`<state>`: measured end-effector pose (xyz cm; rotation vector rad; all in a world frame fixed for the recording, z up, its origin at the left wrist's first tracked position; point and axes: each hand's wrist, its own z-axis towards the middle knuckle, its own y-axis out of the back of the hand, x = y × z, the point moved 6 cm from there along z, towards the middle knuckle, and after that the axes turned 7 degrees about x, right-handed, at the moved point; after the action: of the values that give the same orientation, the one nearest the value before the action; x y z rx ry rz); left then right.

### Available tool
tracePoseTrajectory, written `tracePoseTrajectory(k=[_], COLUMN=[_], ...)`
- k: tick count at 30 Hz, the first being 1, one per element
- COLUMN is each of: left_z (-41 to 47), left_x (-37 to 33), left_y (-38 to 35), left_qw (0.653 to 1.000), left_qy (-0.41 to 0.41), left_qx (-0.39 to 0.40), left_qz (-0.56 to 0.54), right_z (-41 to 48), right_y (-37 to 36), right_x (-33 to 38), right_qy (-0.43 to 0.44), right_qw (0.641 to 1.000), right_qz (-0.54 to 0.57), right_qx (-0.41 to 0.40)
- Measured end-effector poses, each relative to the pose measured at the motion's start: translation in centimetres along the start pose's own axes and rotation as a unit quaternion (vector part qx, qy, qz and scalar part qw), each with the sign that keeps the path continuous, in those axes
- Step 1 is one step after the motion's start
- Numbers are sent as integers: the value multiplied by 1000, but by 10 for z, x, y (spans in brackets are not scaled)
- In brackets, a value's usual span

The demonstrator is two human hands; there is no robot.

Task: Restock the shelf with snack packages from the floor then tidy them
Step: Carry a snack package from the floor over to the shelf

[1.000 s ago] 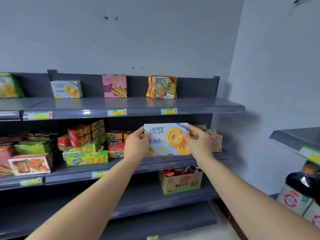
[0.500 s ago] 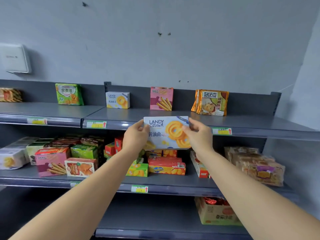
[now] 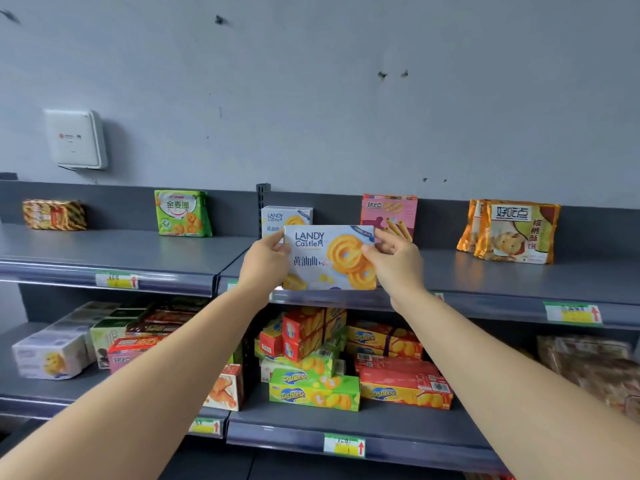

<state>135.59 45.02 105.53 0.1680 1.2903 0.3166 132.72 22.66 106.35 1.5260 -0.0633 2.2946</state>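
- The Landy Castle cookie box (image 3: 330,258) is upright, its printed face towards the camera. It is pinched at its short ends, with the left hand (image 3: 265,263) curled round the left edge and the right hand (image 3: 398,265) round the right.
- The box sits at the front lip of the top shelf (image 3: 502,275). I cannot tell whether its bottom edge rests on the shelf or hangs just above the rail.
- Likely aim: stand it in front of the matching Landy Castle box (image 3: 285,216) against the back panel.
- Risk one — letting go too early. If the base is only on the lip, the tall, thin box could tip forward and drop onto the jumbled boxes on the shelf below (image 3: 313,386).
- Risk two: pushing it back too hard or at an angle. It could knock the rear box flat or skew it, leaving more to tidy.
- Risk three — the right hand is close to the pink wafer-roll box (image 3: 389,211). Knuckles brushing it on the way in could topple it.
- An end-pinch gives little control of twist, so the box may land crooked.
- The green biscuit bag (image 3: 183,213) and the orange walnut-cookie bags (image 3: 516,232) stand well apart and look safe.
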Motion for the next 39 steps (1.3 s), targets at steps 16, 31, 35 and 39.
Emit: tracePoseTrajectory(k=[16,31,35,39], left_z=[171,266,274,277], left_x=[56,99,106,107], left_y=[11,19,23,23], left_qw=[999,993,993,993], left_qy=[39,47,50,42], left_qx=[37,108,107,110], left_qz=[9,-2,13,30], right_z=[165,222,224,221], right_y=[-114,-176,-182,-183], right_x=[-58,-86,-89,-88], right_qy=[-13,-64,-69,-78], right_qw=[996,993,994,993], right_qz=[-29,-21,-35,-48], right_qx=[78,96,79,75])
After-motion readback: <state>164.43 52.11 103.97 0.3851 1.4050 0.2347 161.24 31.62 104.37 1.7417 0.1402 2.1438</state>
